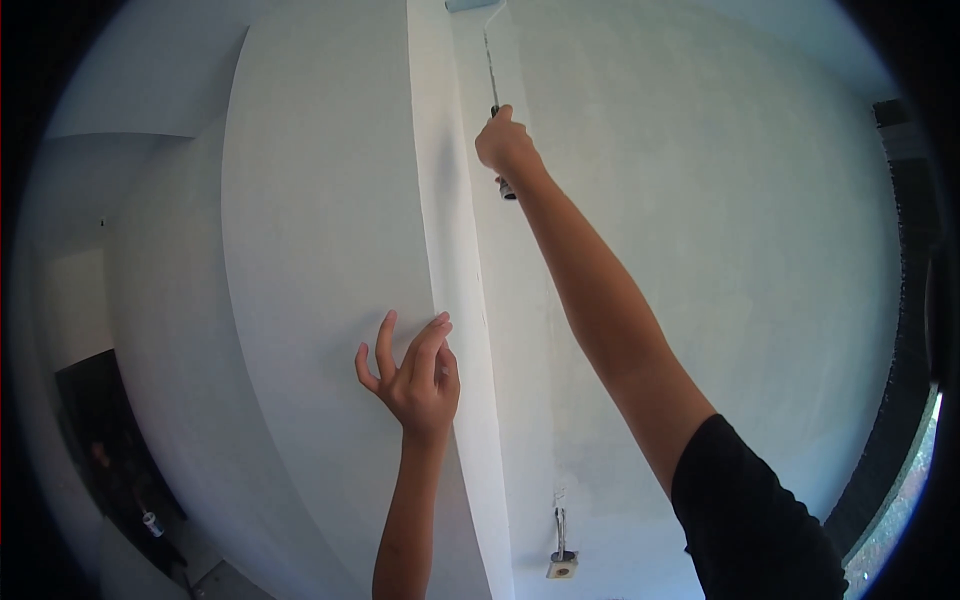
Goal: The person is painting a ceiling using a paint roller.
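Observation:
High up, my right hand (508, 142) is wrapped round the handle of a paint roller (491, 65). The thin metal rod runs up from my fist to the roller sleeve (470, 5), which is cut off by the top edge of the view. It is at the upper part of the pale wall (680, 230), by the inner corner beside a projecting column (330, 200). Lower down, my left hand (415, 375) is raised with its fingers spread and bent, holding nothing. Its fingertips are at the column's edge; whether they touch it I cannot tell.
An electrical box (562, 566) with a short conduit above it is set low in the wall. On the right is a dark-framed opening (905, 300) with daylight below. At the lower left, a dark doorway (110, 430) has a small white and blue object (152, 524) in front.

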A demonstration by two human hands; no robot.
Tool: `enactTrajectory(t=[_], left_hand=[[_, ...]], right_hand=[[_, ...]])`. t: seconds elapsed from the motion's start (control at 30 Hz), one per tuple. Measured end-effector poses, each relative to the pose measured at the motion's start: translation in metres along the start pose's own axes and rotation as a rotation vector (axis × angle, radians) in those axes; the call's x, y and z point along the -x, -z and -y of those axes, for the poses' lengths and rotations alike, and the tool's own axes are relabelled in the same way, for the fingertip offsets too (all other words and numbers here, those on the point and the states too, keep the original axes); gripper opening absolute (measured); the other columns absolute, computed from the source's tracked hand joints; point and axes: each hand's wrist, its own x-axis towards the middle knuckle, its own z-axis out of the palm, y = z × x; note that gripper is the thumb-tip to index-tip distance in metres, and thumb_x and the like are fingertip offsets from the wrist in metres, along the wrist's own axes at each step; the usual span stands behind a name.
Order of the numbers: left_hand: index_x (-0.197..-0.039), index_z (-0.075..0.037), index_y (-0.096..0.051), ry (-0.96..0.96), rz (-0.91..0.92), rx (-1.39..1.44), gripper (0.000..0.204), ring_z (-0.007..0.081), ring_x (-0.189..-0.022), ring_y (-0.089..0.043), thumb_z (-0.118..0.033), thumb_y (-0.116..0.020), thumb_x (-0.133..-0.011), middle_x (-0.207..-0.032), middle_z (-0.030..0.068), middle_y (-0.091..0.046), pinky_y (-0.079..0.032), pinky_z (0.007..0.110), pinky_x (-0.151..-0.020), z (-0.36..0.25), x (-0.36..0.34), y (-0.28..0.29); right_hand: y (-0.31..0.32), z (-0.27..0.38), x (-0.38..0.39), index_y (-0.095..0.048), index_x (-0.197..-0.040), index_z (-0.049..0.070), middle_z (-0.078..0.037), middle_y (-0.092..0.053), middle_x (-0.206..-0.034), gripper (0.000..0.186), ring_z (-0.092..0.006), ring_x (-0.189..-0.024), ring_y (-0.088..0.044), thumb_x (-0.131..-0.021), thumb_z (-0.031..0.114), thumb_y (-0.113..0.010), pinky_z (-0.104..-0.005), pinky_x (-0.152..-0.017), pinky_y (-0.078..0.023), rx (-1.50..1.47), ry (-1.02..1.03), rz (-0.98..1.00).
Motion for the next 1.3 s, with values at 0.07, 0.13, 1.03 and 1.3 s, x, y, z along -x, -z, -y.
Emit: enactTrajectory(t=[0.07,0.13,1.03,1.3], left_hand=[[-0.092,-0.018,-0.06,0.003,0.0,-0.004,0.027,0.0251,-0.115,-0.049,0.0,-0.062,-0.071,-0.092,-0.0086,-0.068,-0.013,0.044,-0.103,0.002,0.001,0.001],[-0.091,-0.018,-0.06,0.006,-0.005,0.011,0.027,0.0251,-0.115,-0.049,0.0,-0.062,-0.071,-0.091,-0.0085,-0.068,-0.013,0.044,-0.103,0.001,-0.001,0.0],[-0.086,-0.018,-0.061,0.0,-0.027,-0.029,0.023,0.0258,-0.114,-0.05,-0.001,-0.062,-0.071,-0.095,-0.0092,-0.067,-0.015,0.044,-0.102,0.0,-0.007,0.004],[-0.116,-0.003,-0.045,0.563,0.324,0.692,0.037,0.0264,-0.088,-0.058,-0.023,-0.052,-0.085,-0.099,0.0121,-0.061,-0.043,0.036,-0.077,-0.077,-0.092,-0.048]], right_hand=[[0.016,0.02,-0.006,-0.034,-0.12,-0.001,-0.022,-0.054,-0.111,0.039,-0.0322,-0.1,-0.058,-0.084,0.009,-0.044,-0.0417,-0.081,-0.05,-0.134,-0.026,0.084],[0.017,0.028,-0.015,-0.035,-0.118,-0.001,-0.022,-0.055,-0.11,0.036,-0.0335,-0.101,-0.058,-0.086,0.012,-0.042,-0.0446,-0.084,-0.047,-0.146,-0.085,0.157],[0.008,-0.04,0.018,-0.033,-0.118,0.007,-0.024,-0.056,-0.106,0.03,-0.0393,-0.094,-0.059,-0.091,0.019,-0.039,-0.0456,-0.071,-0.052,-0.002,-0.018,0.063],[0.037,-0.018,0.021,-0.03,-0.124,0.002,-0.022,-0.052,-0.113,0.042,-0.0346,-0.097,-0.059,-0.084,0.004,-0.044,-0.0393,-0.062,-0.056,-0.022,-0.107,0.188]])
